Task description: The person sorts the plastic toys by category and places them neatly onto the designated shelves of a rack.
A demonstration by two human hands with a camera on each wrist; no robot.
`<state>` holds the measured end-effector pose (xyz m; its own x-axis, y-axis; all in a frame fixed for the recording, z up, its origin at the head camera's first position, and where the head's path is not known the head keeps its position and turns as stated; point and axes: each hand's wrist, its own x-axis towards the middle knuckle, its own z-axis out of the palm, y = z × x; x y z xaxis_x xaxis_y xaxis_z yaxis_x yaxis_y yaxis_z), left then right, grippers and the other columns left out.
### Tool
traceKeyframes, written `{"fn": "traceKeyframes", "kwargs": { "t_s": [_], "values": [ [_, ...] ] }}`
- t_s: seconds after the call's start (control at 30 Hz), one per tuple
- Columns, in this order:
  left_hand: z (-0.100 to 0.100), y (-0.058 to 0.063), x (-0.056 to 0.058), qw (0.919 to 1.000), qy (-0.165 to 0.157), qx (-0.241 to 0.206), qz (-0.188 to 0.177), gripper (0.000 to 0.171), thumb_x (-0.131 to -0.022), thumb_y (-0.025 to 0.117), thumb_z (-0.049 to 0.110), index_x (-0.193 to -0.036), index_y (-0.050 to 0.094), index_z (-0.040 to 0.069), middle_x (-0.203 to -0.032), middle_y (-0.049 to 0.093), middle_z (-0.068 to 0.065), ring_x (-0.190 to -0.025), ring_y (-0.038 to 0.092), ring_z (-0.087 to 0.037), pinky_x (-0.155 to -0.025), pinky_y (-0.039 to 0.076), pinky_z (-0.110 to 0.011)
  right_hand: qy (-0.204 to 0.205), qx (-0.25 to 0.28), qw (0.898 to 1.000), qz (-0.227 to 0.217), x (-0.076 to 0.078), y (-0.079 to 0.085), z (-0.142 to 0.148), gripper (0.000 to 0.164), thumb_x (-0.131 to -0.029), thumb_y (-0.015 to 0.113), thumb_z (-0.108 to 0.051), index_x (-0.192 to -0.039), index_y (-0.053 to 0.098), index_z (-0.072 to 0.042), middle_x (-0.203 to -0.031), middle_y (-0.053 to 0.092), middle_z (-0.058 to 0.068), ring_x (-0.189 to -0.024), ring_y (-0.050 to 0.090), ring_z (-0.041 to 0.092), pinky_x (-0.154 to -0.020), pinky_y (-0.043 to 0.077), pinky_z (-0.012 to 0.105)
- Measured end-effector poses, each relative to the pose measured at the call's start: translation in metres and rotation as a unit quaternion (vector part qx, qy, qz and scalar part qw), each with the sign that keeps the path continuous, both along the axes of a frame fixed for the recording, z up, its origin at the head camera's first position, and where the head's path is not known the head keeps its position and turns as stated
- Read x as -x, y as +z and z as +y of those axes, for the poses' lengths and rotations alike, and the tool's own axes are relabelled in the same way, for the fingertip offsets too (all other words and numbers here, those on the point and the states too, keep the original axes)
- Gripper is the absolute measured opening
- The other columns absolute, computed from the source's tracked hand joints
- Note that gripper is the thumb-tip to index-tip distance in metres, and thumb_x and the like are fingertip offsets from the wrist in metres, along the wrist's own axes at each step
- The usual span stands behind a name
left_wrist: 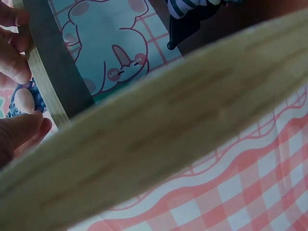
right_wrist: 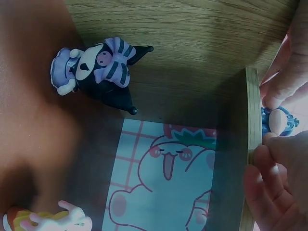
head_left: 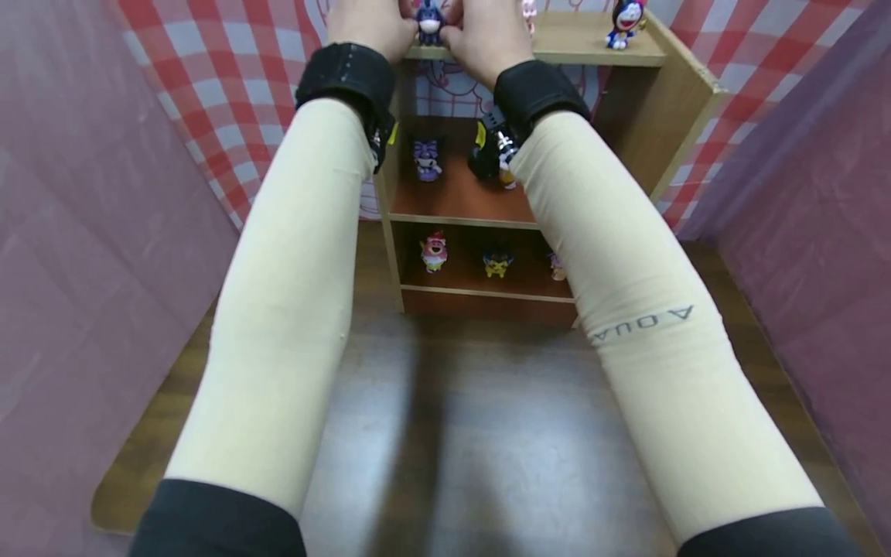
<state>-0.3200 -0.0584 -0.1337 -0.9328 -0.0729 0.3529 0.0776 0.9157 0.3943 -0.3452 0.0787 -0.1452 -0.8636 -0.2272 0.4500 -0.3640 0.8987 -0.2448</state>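
Observation:
A small dark blue donkey-like figurine [head_left: 429, 23] with a pale muzzle stands at the front edge of the shelf unit's top board [head_left: 578, 39]. From its left side my left hand [head_left: 369, 25] holds it with the fingertips, while my right hand [head_left: 489, 35] holds it from the right. In the right wrist view the figurine [right_wrist: 277, 121] shows between the fingertips of both hands, just above the board's edge. The left wrist view catches only part of the figurine [left_wrist: 25, 100] among the fingers; its back is hidden.
A blue-and-white figurine [head_left: 623, 23] and a pink one [head_left: 529, 14] share the top board. Below stand a purple-bowed figurine [head_left: 427, 160], a figurine in yellow [head_left: 506, 176], a pink bear [head_left: 434, 252] and a yellow figurine [head_left: 497, 264]. The unit's side panel [head_left: 685, 100] rises at right.

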Motion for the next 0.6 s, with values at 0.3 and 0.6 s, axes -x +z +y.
{"fn": "traceKeyframes", "kwargs": {
  "t_s": [0.3, 0.6],
  "values": [
    [-0.0049, 0.0001, 0.0022, 1.0, -0.004, 0.004, 0.002, 0.017, -0.102, 0.056, 0.032, -0.107, 0.068, 0.021, -0.117, 0.06, 0.002, -0.11, 0.051, -0.015, -0.103, 0.043, -0.03, 0.011, 0.0, 1.0, 0.012, -0.0024, 0.0007, -0.0018, 0.033, -0.106, 0.049, -0.022, -0.129, 0.066, -0.007, -0.128, 0.066, 0.003, -0.101, 0.052, 0.009, -0.088, 0.043, 0.021],
    [-0.0043, -0.0022, 0.0017, 0.9999, -0.008, 0.005, 0.009, 0.029, -0.101, 0.056, 0.035, -0.118, 0.068, 0.014, -0.116, 0.058, 0.002, -0.112, 0.051, -0.017, -0.104, 0.044, -0.032, 0.023, 0.014, 1.0, 0.012, -0.0032, -0.0016, 0.0024, 0.032, -0.105, 0.051, -0.02, -0.128, 0.067, -0.006, -0.123, 0.067, 0.005, -0.096, 0.052, 0.007, -0.082, 0.042, 0.017]
  ]
}}
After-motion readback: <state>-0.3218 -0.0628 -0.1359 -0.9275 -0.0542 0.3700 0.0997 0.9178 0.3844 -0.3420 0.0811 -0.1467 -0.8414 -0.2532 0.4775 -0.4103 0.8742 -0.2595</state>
